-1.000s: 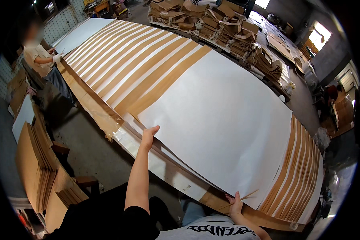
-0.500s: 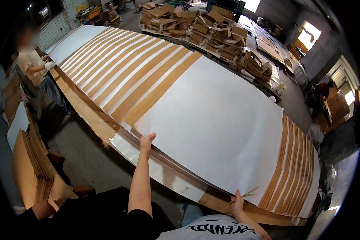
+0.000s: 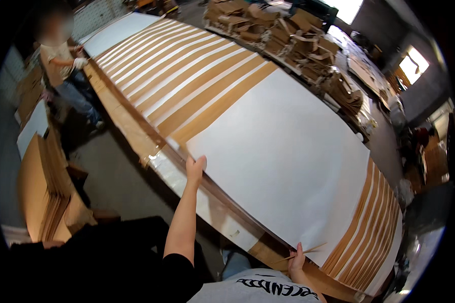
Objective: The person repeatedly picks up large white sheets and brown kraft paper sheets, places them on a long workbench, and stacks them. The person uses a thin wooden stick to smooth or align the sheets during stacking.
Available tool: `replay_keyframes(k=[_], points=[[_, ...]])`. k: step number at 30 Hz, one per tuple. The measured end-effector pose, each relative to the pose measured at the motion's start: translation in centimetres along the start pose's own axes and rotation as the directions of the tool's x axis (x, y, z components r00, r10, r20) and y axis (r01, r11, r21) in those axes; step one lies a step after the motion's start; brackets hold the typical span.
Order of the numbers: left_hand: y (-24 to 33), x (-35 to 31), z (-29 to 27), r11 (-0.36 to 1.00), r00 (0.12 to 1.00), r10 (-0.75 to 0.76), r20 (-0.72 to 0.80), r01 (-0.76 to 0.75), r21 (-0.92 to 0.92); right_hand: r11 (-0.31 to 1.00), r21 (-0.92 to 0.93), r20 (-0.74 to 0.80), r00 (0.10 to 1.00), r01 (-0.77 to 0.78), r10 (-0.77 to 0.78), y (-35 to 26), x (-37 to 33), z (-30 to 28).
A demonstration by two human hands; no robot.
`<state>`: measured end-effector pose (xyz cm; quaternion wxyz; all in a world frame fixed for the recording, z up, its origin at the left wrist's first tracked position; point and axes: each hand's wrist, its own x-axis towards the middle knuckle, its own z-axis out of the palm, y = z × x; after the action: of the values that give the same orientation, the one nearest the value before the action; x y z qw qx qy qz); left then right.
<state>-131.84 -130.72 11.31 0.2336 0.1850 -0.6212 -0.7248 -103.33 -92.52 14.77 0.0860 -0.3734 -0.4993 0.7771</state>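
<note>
A large white sheet (image 3: 283, 151) lies over the middle of a long table, among fanned brown and white sheets. My left hand (image 3: 196, 169) is at its near left edge, thumb on top, seemingly pinching it; the fingers underneath are hidden. Farther right along the same edge, my right hand (image 3: 297, 256) is closed around a thin wooden stick (image 3: 316, 247) that sticks out on both sides of it. Broad brown strips (image 3: 202, 108) spread out left of the sheet. Narrower, closer brown strips (image 3: 361, 222) lie to its right.
A person (image 3: 60, 65) with a white glove stands by the far left end. Beside the near left floor stand brown boards (image 3: 38, 187). Heaped brown cardboard (image 3: 283, 40) lies behind the table. Dark clothing (image 3: 111, 257) fills the lower left, and the table edge (image 3: 182, 187) runs diagonally.
The view has tilted and shifted, so the table sits farther right and more of the far person's legs shows. Both hands keep about the same places along the sheet's edge.
</note>
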Motion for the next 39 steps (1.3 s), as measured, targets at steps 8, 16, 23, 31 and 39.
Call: replay_keyframes(k=[8,16,23,31,39], points=[[-0.4,1.4,-2.8,0.781,0.988,0.043,-0.149,0.060,0.622,0.999,-0.030,0.038,0.998,-0.040,0.041,0.9,0.5,-2.2],[-0.3,1.1,-2.5,0.804,0.970,-0.024,-0.240,0.162,0.572,1.000,-0.007,0.072,0.997,-0.029,0.029,-0.4,-0.6,0.0],[-1.0,1.3,-2.6,0.803,0.971,-0.027,-0.237,0.162,0.573,1.000,-0.006,0.012,1.000,0.006,-0.006,0.1,-0.4,-0.3],[-1.1,1.2,-2.8,0.798,0.971,-0.035,-0.235,0.168,0.579,1.000,0.000,0.022,1.000,-0.019,0.019,0.6,-0.1,-1.0],[-2.5,1.5,-2.6,0.780,0.970,0.008,-0.244,0.147,0.608,0.997,0.017,-0.026,0.997,-0.077,0.077,-0.1,-1.2,0.1]])
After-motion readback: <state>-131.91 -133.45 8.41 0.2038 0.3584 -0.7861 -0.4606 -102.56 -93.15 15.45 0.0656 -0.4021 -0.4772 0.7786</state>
